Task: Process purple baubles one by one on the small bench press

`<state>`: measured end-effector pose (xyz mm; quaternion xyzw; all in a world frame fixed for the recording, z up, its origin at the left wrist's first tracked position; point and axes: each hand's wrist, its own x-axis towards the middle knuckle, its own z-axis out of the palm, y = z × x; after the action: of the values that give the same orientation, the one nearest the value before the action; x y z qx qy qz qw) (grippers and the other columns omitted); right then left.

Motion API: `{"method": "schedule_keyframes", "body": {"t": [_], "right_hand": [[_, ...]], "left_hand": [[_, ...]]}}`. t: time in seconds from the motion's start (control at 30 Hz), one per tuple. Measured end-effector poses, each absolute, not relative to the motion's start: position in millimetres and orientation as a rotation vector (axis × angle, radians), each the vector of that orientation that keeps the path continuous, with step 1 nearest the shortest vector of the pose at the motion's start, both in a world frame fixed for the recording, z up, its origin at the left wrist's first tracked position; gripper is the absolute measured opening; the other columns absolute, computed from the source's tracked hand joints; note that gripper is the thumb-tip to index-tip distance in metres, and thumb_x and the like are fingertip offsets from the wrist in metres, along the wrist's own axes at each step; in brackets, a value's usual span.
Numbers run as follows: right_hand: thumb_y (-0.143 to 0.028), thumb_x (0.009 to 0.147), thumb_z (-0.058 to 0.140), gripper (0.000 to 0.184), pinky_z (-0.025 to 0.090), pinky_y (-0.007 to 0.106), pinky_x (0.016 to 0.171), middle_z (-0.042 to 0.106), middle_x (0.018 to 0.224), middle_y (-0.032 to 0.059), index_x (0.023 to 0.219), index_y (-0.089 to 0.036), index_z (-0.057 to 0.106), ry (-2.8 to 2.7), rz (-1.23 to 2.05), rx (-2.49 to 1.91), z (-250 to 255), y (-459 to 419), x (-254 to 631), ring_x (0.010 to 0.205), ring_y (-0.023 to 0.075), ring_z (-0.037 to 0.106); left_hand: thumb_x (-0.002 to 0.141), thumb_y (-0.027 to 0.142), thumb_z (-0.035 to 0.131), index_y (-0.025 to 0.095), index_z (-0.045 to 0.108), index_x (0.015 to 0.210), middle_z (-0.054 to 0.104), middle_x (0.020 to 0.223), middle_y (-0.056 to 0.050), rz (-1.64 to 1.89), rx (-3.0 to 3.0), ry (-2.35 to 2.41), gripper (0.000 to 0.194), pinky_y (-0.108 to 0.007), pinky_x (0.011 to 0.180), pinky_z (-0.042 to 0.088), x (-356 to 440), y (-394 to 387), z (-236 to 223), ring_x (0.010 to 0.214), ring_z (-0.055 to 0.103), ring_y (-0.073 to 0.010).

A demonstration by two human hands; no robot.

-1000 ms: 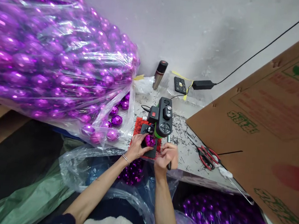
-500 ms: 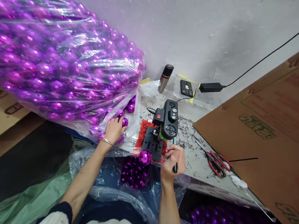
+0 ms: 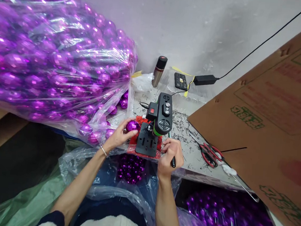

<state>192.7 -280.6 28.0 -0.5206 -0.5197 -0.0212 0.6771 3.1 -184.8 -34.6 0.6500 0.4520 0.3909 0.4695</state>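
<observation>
Between the thumb and fingers of my left hand (image 3: 120, 136) is a shiny purple faceted bauble (image 3: 132, 126), at the left edge of a small black bench machine (image 3: 164, 114). The machine stands on a slotted black base plate (image 3: 146, 144) over a red mat (image 3: 132, 148). My right hand (image 3: 171, 155) is closed around a black-ended lever handle (image 3: 173, 162) at the machine's right side. More purple baubles (image 3: 123, 103) spill from the mouth of a big clear plastic bag (image 3: 65, 63) at the left.
Below the table edge, an open clear bag holds purple baubles (image 3: 131, 169). Red-handled scissors (image 3: 210, 155) and a metal hook (image 3: 244, 186) lie at right beside a cardboard box (image 3: 277, 113). A flask (image 3: 159, 71), phone (image 3: 180, 81) and power adapter (image 3: 205, 80) are at the back.
My left hand has moved right from the bag's mouth with a bauble in it. The bauble at the plate's front edge is gone from there. My right hand stays on the lever.
</observation>
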Motion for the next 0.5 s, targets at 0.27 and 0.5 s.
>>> {"method": "schedule_keyframes", "body": {"t": [0.27, 0.5], "right_hand": [[-0.025, 0.108, 0.045, 0.041, 0.046, 0.03, 0.067, 0.054, 0.066, -0.0026, 0.068, -0.023, 0.052, -1.187, -0.015, -1.174, 43, -282, 194, 0.07, 0.0135, 0.062], [-0.021, 0.107, 0.045, 0.038, 0.047, 0.031, 0.069, 0.057, 0.068, -0.002, 0.07, -0.023, 0.053, -1.218, -0.03, -1.166, 37, -284, 196, 0.072, 0.014, 0.063]], "left_hand": [[0.09, 0.045, 0.081, 0.021, 0.057, 0.144, 0.072, 0.138, -0.015, 0.954, 1.918, 1.091, 0.063, -0.05, 0.11, 0.058, 58, -219, -82, 0.127, 0.071, -0.0321], [0.093, 0.039, 0.079, 0.019, 0.059, 0.143, 0.073, 0.131, -0.016, 0.991, 2.169, 1.036, 0.057, -0.049, 0.106, 0.059, 58, -212, -81, 0.122, 0.072, -0.0317]]}}
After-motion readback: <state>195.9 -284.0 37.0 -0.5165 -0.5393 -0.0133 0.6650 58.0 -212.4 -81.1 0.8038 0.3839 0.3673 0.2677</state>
